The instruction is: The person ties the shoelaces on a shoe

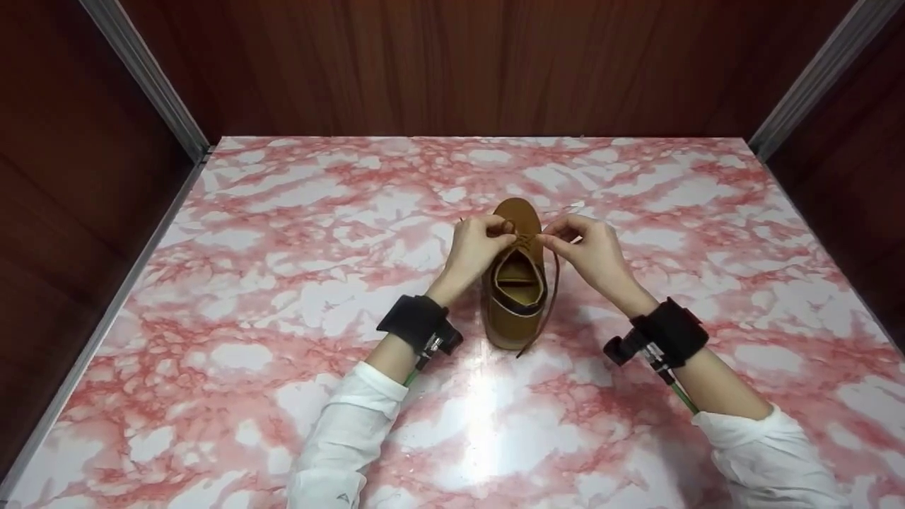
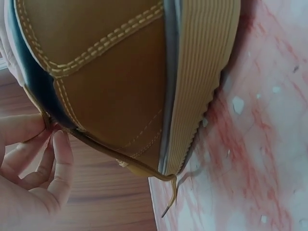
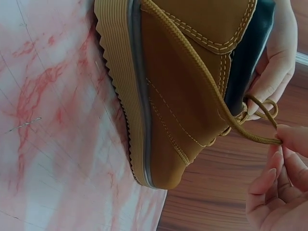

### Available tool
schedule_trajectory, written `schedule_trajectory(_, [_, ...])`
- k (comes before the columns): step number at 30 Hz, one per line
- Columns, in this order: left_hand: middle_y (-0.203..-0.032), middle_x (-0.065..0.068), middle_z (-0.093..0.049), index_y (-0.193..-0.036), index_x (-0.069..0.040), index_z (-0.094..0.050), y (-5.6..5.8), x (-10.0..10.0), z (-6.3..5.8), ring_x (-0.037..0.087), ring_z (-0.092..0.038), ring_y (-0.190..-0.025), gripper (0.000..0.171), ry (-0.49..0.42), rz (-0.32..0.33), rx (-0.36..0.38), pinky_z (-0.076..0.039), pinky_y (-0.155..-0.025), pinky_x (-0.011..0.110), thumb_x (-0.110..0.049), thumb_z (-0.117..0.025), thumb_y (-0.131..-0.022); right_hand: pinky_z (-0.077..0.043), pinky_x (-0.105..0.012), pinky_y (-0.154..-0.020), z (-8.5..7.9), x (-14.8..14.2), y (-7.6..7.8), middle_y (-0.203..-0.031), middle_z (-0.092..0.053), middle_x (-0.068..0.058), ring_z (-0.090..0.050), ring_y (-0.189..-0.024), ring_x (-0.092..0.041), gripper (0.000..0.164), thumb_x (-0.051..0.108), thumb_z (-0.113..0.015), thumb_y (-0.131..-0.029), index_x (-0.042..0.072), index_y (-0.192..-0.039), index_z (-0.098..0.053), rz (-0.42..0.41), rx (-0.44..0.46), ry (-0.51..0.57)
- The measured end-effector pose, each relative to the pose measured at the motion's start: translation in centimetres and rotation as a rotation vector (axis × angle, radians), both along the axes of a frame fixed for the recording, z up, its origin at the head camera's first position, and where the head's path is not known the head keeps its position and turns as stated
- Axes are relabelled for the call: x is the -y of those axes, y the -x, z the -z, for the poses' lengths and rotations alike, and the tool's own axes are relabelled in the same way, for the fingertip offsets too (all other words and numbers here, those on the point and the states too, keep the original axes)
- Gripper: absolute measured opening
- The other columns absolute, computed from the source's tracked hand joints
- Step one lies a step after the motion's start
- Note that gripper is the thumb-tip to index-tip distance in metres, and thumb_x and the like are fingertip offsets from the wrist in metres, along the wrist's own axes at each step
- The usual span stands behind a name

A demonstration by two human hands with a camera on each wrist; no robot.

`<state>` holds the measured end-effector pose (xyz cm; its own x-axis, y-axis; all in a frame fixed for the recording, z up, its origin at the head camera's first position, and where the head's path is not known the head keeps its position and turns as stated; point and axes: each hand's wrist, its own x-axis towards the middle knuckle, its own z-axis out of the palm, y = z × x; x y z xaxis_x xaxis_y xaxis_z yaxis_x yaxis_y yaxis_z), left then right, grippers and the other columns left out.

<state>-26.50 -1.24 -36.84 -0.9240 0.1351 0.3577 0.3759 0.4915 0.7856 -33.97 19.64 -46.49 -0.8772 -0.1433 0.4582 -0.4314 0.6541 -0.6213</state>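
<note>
A tan leather shoe [image 1: 510, 331] with a dark collar stands on the table, its toe pointing away. The left hand [image 1: 478, 247] pinches the brown shoelace at the lacing, on the shoe's left side. From there a lace end [image 2: 120, 156] trails down over the side toward the sole. On the other side, the right hand [image 1: 588, 249] pinches a bend of the lace [image 3: 195, 62] between thumb and fingertips, out beside the knot. The rest of that strand runs back along the shoe's right side, past the heel. A small loop [image 3: 269, 109] shows by the left fingertips.
The tabletop [image 1: 283, 396] has a red and white marbled surface. Dark wood panels [image 1: 452, 67] stand at its back and both sides, with metal strips [image 1: 145, 78] at the corners. Each wrist wears a black strap [image 1: 672, 332] with a small camera.
</note>
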Motion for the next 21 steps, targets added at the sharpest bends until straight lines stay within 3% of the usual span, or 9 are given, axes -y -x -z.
schedule_trajectory(3, [-0.063, -0.004, -0.051, -0.07, -0.01, -0.056, 0.0, 0.0, 0.0, 0.003, -0.045, -0.057, 0.01, -0.041, -0.006, 0.022, -0.034, -0.052, 0.014, -0.011, -0.058, -0.06, -0.03, -0.022, -0.038, 0.8, 0.0, 0.6, -0.062, -0.048, 0.015, -0.043, -0.051, -0.003, 0.015, 0.042, -0.053, -0.056, 0.032, -0.068, -0.052, 0.036, -0.03, -0.016])
schedule_trajectory(11, [-0.064, -0.004, -0.052, -0.07, -0.01, -0.055, 0.1, 0.0, -0.1, 0.003, -0.046, -0.055, 0.012, -0.095, -0.013, 0.094, -0.034, -0.052, 0.014, -0.011, -0.059, -0.059, -0.03, -0.022, -0.039, 1.1, 0.8, 0.8, -0.062, -0.048, 0.016, -0.042, -0.05, -0.002, 0.015, 0.042, -0.053, -0.056, 0.033, -0.067, -0.052, 0.041, -0.052, -0.013])
schedule_trajectory(12, [-0.064, -0.004, -0.052, -0.07, -0.01, -0.055, 0.1, 0.0, -0.1, 0.003, -0.046, -0.056, 0.012, -0.103, -0.01, 0.098, -0.034, -0.052, 0.014, -0.011, -0.059, -0.059, -0.031, -0.023, -0.04, -0.4, 1.5, -0.4, -0.062, -0.049, 0.014, -0.043, -0.051, -0.003, 0.015, 0.041, -0.053, -0.057, 0.031, -0.068, -0.053, 0.026, -0.028, -0.005])
schedule_trajectory(16, [-0.064, -0.004, -0.052, -0.07, -0.009, -0.056, 0.1, 0.0, -0.2, 0.003, -0.046, -0.056, 0.012, -0.131, 0.005, 0.101, -0.034, -0.052, 0.014, -0.011, -0.059, -0.059, -0.032, -0.022, -0.044, -2.1, 2.1, -1.6, -0.065, -0.051, 0.008, -0.045, -0.055, -0.005, 0.014, 0.032, -0.055, -0.06, 0.023, -0.071, -0.056, -0.087, 0.054, 0.078])
schedule_trajectory(18, [-0.064, -0.003, -0.052, -0.07, -0.009, -0.055, 0.1, 0.0, -0.2, 0.004, -0.047, -0.056, 0.011, -0.141, 0.012, 0.098, -0.034, -0.052, 0.014, -0.011, -0.059, -0.059, -0.032, -0.024, -0.046, -5.1, 3.2, -3.9, -0.065, -0.052, 0.004, -0.045, -0.056, -0.009, 0.015, 0.028, -0.056, -0.06, 0.017, -0.07, -0.056, -0.115, 0.09, 0.102])
schedule_trajectory(19, [-0.063, -0.003, -0.052, -0.069, -0.009, -0.055, 0.1, 0.0, -0.3, 0.004, -0.047, -0.056, 0.011, -0.143, 0.016, 0.093, -0.034, -0.052, 0.015, -0.01, -0.059, -0.059, -0.032, -0.023, -0.046, -5.1, 3.3, -3.9, -0.065, -0.051, 0.004, -0.045, -0.056, -0.008, 0.014, 0.028, -0.057, -0.06, 0.017, -0.07, -0.057, -0.119, 0.085, 0.102])
schedule_trajectory(21, [-0.064, -0.002, -0.052, -0.069, -0.009, -0.055, 0.1, -0.1, -0.3, 0.005, -0.047, -0.057, 0.011, -0.153, 0.026, 0.091, -0.035, -0.052, 0.015, -0.009, -0.058, -0.059, -0.033, -0.024, -0.047, -7.8, 4.4, -6.1, -0.063, -0.051, 0.003, -0.045, -0.055, -0.009, 0.016, 0.029, -0.056, -0.061, 0.014, -0.068, -0.056, -0.113, 0.093, 0.087])
